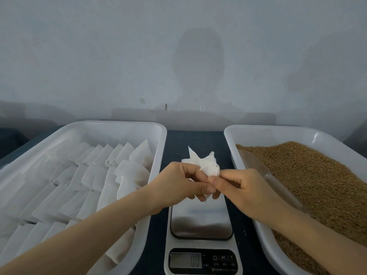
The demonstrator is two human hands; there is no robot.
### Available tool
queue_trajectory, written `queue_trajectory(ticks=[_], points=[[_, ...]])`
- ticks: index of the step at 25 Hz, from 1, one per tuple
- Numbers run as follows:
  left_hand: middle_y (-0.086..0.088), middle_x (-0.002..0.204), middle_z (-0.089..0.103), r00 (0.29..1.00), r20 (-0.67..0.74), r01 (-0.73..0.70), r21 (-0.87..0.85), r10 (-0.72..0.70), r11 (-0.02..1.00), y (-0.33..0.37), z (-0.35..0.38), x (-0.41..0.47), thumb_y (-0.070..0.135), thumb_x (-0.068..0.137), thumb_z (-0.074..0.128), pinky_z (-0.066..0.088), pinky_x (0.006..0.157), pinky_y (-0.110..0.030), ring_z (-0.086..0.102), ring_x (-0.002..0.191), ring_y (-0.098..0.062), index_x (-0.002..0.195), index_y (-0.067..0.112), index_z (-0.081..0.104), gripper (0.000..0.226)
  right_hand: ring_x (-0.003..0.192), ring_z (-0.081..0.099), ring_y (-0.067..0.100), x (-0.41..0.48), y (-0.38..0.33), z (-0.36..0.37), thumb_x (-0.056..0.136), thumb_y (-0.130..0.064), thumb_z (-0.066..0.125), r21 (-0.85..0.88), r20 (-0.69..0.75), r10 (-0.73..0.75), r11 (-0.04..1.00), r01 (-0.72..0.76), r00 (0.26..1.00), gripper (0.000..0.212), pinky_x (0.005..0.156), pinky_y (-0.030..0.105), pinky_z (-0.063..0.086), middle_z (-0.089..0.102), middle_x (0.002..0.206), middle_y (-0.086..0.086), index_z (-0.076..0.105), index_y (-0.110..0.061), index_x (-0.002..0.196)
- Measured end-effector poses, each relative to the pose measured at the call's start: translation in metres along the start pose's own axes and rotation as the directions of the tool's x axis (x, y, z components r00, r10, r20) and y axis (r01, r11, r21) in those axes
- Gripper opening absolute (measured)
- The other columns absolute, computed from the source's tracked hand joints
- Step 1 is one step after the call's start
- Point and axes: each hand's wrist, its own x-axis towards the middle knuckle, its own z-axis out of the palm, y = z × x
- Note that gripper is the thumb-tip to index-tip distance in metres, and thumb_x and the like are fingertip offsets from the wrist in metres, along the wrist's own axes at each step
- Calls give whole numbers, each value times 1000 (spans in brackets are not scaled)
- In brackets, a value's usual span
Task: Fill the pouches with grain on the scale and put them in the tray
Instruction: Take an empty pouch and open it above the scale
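Holding a single white pouch [206,165] between them, both hands meet over the far end of the scale [200,221]. The left hand [178,183] has its fingers curled round the pouch's lower part, and the right hand [240,187] pinches it from the other side, so that each hand grips the same pouch. Its crumpled top, crossed by a thin drawstring [204,167], stands up above the fingers. Whether the pouch touches the steel platform or holds any grain cannot be told. The scale lies on a dark table [198,139] between two white containers. The left tray [119,124] carries overlapping rows of flat white pouches [79,175], while the right tray [278,129] holds brown grain [307,175], with a clear scoop [264,171] lying along its near wall. The display [185,260] is lit, but its digits are too blurred to read. A pale wall [119,56] closes the background.
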Motion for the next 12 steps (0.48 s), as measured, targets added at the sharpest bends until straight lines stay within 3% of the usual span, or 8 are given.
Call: queue_trajectory(ticks=[6, 9, 12], points=[[-2, 73, 72, 999, 5, 45, -155, -45, 987, 4, 0, -2, 18, 88, 65, 50, 62, -18, 73, 76, -21, 77, 13, 56, 15, 46, 52, 1, 2, -1, 0, 89, -42, 47, -16, -38, 41, 999, -41, 998, 26, 46, 9, 34, 66, 63, -10, 66, -28, 79], [-7, 69, 71, 995, -36, 79, -232, -90, 970, 5, 0, -1, 6, 91, 56, 51, 58, -21, 73, 74, -27, 73, 10, 50, 19, 56, 59, -7, 4, 4, 2, 92, -26, 56, -59, -156, 95, 993, -105, 983, 10, 52, 5, 39, 66, 65, -14, 65, -27, 97], [-8, 72, 71, 995, -24, 83, -267, -93, 960, 5, 0, 0, 7, 92, 55, 52, 57, -22, 73, 74, -29, 74, 9, 51, 18, 57, 61, -5, 4, 6, 2, 88, -23, 63, -39, -307, 129, 988, -148, 943, 11, 49, 6, 40, 68, 63, -8, 52, -22, 89]])
